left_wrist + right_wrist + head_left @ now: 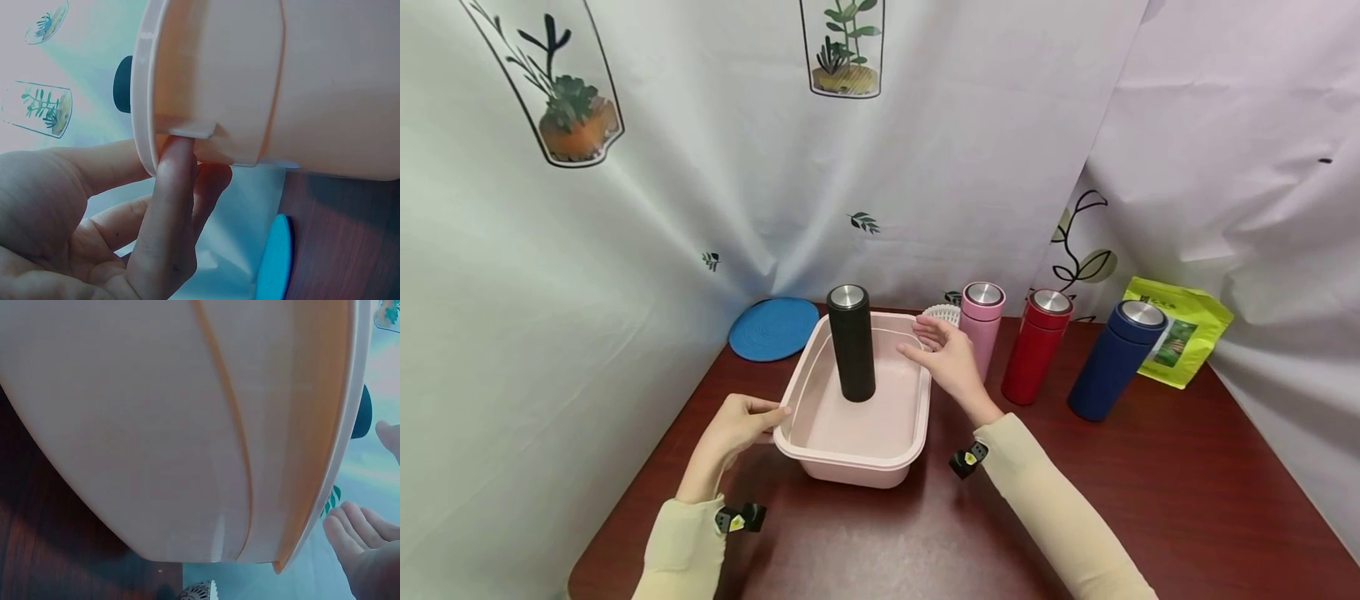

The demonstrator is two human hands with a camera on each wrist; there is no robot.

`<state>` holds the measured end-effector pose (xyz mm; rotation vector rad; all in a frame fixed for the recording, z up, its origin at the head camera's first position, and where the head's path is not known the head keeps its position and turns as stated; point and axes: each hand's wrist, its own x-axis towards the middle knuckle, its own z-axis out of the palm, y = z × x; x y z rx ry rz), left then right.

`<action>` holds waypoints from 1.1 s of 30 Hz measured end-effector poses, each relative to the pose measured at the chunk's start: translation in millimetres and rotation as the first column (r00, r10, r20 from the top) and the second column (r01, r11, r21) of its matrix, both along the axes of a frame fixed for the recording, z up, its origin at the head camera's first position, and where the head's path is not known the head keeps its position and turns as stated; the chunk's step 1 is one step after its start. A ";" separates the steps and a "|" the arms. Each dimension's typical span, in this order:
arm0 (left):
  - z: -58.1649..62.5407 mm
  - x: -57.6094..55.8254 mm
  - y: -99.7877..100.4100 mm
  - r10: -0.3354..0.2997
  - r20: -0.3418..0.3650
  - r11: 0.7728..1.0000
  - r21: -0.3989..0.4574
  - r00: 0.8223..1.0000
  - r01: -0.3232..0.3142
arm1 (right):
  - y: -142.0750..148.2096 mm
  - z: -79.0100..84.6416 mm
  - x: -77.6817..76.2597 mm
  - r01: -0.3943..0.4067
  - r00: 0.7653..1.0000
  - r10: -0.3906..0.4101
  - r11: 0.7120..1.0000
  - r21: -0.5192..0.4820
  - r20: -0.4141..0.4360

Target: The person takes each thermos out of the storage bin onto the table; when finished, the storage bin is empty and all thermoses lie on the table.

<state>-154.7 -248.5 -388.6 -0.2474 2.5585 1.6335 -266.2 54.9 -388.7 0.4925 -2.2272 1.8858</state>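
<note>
A pale pink basin [857, 433] stands on the table with a black thermos [853, 350] upright inside it. My left hand [741, 427] pinches the basin's left rim, its thumb on top. From the left wrist view, the fingers [172, 206] curl up under the lip of the basin [225, 75]. My right hand [947, 354] is held over the basin's right rim, fingers spread from the thumb and nothing between them. In the right wrist view, the right hand [369, 544] appears beside the outer edge of the rim.
A pink thermos [981, 329], a red thermos [1036, 350] and a blue thermos [1112, 367] stand to the right. Behind them leans a green pouch [1180, 329]. A round blue mat [773, 329] and a white perforated basket [943, 313] lie near the back curtain [925, 167].
</note>
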 end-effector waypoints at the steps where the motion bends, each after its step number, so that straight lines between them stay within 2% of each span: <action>1: 0.0 -0.1 -0.1 -0.001 -0.001 1.000 0.000 1.000 0.001 | -0.8 0.0 -0.8 -0.005 1.000 0.005 1.000 0.005 0.004; 8: -1.3 0.5 -0.4 0.011 0.005 1.000 0.008 1.000 -0.011 | -9.8 -0.3 -3.8 -0.034 0.999 0.033 0.999 0.016 0.028; 15: -1.1 0.1 -0.1 0.006 -0.006 1.000 0.012 1.000 -0.006 | -16.8 -8.4 -8.3 -0.097 0.995 0.097 0.995 -0.009 0.024; 22: -0.2 -1.6 -0.1 0.019 -0.009 1.000 0.012 1.000 -0.018 | -23.1 -7.7 -13.0 -0.119 0.993 0.118 0.991 0.068 0.016; 27: -0.6 -2.3 -1.1 0.015 -0.017 1.000 0.013 1.000 -0.015 | -28.0 -4.9 -14.8 -0.143 0.990 0.142 0.986 0.088 0.022; 33: -1.5 -1.6 -0.8 0.015 -0.014 1.000 0.014 1.000 -0.015 | -33.6 -3.3 -17.7 -0.136 0.991 0.132 0.981 0.141 0.033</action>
